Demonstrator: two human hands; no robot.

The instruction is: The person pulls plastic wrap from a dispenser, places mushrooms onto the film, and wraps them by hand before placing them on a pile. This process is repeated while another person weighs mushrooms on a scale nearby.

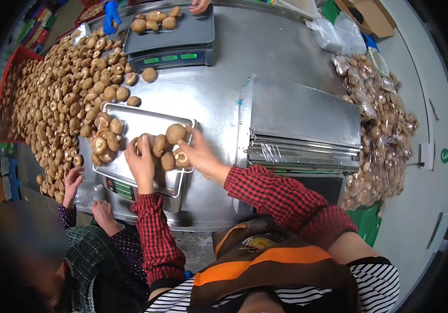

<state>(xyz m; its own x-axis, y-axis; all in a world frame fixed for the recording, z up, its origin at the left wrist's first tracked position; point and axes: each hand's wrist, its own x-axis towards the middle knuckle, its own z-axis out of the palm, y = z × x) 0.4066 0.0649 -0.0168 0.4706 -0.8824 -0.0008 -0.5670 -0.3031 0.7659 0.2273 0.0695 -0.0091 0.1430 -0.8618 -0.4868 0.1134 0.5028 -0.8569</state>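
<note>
Several brown shiitake mushrooms (160, 146) are gathered between my two hands over a steel tray (148, 119). The fingers of my left hand (141, 167) curl around the cluster's left side. My right hand (203, 155) grips its right side, with one large mushroom (175, 133) near the fingertips and a pale stem side (182, 158) showing below. Another group of mushrooms (104, 140) sits at the tray's left end. The tray rests on a scale with a green display (124, 190). My fingers hide part of the cluster.
A large mushroom pile (72, 94) covers the left side. A second scale (172, 39) holds mushrooms, with another person's hand (199, 6) beside it. A wrapping machine (302, 125) stands right, before bagged mushrooms (380, 135). A co-worker's hands (104, 213) are close on my left.
</note>
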